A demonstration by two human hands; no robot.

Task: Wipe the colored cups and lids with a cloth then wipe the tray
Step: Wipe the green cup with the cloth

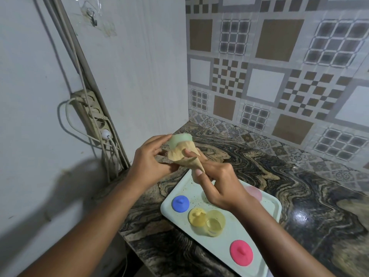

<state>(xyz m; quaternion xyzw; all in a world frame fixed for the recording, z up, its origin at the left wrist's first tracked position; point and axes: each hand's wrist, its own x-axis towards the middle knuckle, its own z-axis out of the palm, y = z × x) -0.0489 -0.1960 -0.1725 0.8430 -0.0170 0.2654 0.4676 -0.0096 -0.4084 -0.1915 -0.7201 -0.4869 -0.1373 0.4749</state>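
Note:
My left hand holds a pale green cup up above the counter. My right hand grips a tan cloth that is pressed against the cup's side and covers its lower part. Below them a pale green tray lies on the counter. On it sit a blue lid, a yellow lid, a clear yellow cup lying on its side, and a pink lid. A pale pink cup shows partly behind my right wrist.
The tray rests on a dark marbled counter in a corner, with a patterned tiled wall behind and a white wall to the left. A power strip with plugged cables hangs on the left wall. The tray bears small brown specks.

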